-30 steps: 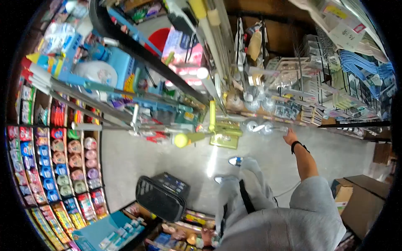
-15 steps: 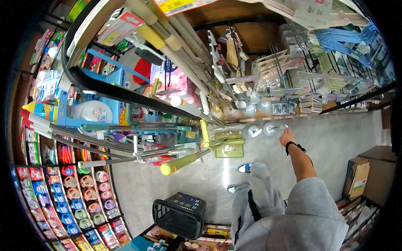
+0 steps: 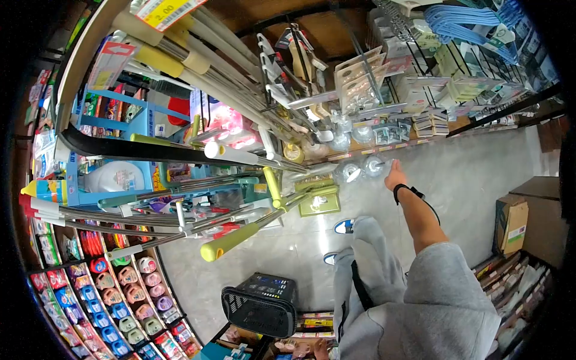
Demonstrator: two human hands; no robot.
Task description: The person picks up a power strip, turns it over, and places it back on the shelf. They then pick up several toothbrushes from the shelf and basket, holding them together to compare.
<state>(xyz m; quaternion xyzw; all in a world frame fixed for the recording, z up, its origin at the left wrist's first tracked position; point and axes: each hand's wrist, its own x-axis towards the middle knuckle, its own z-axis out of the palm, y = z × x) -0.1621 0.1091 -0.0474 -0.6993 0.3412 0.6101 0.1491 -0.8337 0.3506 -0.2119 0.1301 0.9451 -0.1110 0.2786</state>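
Observation:
My right hand [image 3: 395, 176], with a black band on its wrist, stretches forward and down to a low shelf edge. Its fingertips are at a clear round container [image 3: 377, 164], and a second one [image 3: 348, 173] lies just to the left. The hand is too small in the picture to show whether the fingers grip the container. My grey sleeve [image 3: 441, 288] and grey trousers [image 3: 372, 264] fill the lower right. My left hand is out of sight behind my body. A black shopping basket [image 3: 261, 303] sits low at my left side.
Mop and broom handles [image 3: 240, 231] with yellow-green grips slant across the aisle from the left rack. Packaged kitchenware hangs on the shelves [image 3: 384, 90] ahead. Rows of cup noodles [image 3: 120, 288] line the left shelf. Cardboard boxes [image 3: 511, 222] stand on the right. The floor [image 3: 474, 168] is pale tile.
The view has swung up and right, so the handles and the shelf loom closer. My right hand has stayed at the clear containers. My feet have shifted slightly.

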